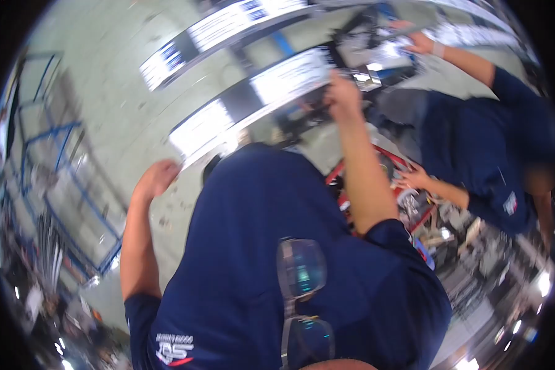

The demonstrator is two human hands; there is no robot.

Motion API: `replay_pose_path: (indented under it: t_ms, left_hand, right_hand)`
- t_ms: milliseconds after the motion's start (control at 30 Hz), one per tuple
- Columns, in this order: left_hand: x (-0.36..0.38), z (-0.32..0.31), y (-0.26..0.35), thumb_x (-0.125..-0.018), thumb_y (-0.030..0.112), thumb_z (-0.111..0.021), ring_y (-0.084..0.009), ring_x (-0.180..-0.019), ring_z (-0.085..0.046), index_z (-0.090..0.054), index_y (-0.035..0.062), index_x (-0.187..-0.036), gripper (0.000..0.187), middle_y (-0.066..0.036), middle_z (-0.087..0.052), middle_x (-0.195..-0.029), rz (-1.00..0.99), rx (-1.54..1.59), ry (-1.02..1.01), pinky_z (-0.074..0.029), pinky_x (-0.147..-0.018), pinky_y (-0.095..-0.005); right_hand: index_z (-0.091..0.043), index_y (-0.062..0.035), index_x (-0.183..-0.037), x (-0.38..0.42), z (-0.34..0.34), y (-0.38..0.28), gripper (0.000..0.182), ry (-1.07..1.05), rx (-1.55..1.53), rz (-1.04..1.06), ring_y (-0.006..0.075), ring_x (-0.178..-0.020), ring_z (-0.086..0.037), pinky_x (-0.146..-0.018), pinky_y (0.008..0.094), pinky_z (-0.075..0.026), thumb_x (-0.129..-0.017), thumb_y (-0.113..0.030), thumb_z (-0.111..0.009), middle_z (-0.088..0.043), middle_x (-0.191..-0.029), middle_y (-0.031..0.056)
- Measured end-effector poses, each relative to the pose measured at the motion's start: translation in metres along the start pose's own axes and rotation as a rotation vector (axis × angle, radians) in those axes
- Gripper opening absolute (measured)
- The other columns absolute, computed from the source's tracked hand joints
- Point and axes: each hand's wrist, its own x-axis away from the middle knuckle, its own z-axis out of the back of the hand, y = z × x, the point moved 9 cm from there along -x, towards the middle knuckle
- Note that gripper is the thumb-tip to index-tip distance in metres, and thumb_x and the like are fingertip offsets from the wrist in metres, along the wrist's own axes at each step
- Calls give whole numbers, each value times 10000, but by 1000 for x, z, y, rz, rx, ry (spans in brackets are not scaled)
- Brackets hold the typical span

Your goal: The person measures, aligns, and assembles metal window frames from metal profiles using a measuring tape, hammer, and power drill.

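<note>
A long, narrow panel (237, 106) with bright white, printed-looking stretches and dark grey bands slants across the view in front of me. My right hand (344, 97) grips it near its far right end, fingers closed around the edge. At the lower left end, my left hand (157, 179) has its fingers bent together against the panel's corner; blur hides the exact contact. Beyond lies a second similar panel (228, 28), roughly parallel to the first. Eyeglasses (302, 271) hang at the front of my dark blue shirt.
At the right, a co-worker in a dark blue shirt (468, 148) reaches one hand to the frame and the other toward a red-edged cart (422, 219) holding assorted parts. Blue metal racks (55, 129) stand left on the green floor (123, 80). Mixed material lies at lower right.
</note>
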Motion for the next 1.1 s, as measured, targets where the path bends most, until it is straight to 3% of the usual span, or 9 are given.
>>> replay_pose_path:
  t_ms: [67,100,133,400,733,1100]
  left_hand:
    - [-3,-1,-5,-925,381,-543,-294,-768,-626,-673,6,-880,400,-174,-680,-812,-51,25,41,-490,-743,-420]
    - [-5,-3,-9,-926,383,-544,-295,-786,-630,-674,2,-915,402,-170,-686,-837,23,-20,-14,-494,-754,-421]
    - [-5,-3,-5,-920,317,-571,-187,-753,-602,-691,34,-984,314,-87,-685,-817,62,-13,-59,-482,-709,-336]
    - [-17,-6,-20,-919,307,-584,-142,-758,-597,-708,62,-979,281,-37,-689,-819,101,77,-105,-472,-704,-304]
    - [-22,-6,-21,-942,372,-569,-142,-759,-616,-715,86,-956,321,-42,-695,-827,167,105,-176,-477,-692,-311]
    - [-26,-5,-13,-962,398,-551,-162,-752,-662,-711,34,-949,398,-69,-706,-837,97,74,-216,-505,-715,-325]
  right_hand:
    - [-486,-162,-746,-9,5,5,324,-36,16,-42,112,-466,-365,-444,288,-327,-983,-319,-641,-384,-598,-39]
    - [-495,-159,-761,-14,4,4,314,-109,40,-23,107,-479,-358,-459,284,-333,-996,-324,-620,-368,-613,-48]
    - [-448,-155,-707,-23,3,5,383,-61,81,-59,104,-444,-314,-424,274,-272,-1005,-340,-602,-323,-564,-46]
    - [-432,-138,-708,-13,1,-3,402,42,121,-106,129,-479,-315,-476,302,-281,-1000,-354,-604,-329,-572,-31]
    - [-477,-133,-754,-13,3,-2,363,53,134,-115,121,-490,-341,-485,297,-294,-996,-367,-611,-362,-587,-34]
    - [-483,-129,-752,-10,0,-4,359,70,138,-98,123,-488,-343,-486,301,-294,-995,-358,-615,-357,-584,-33]
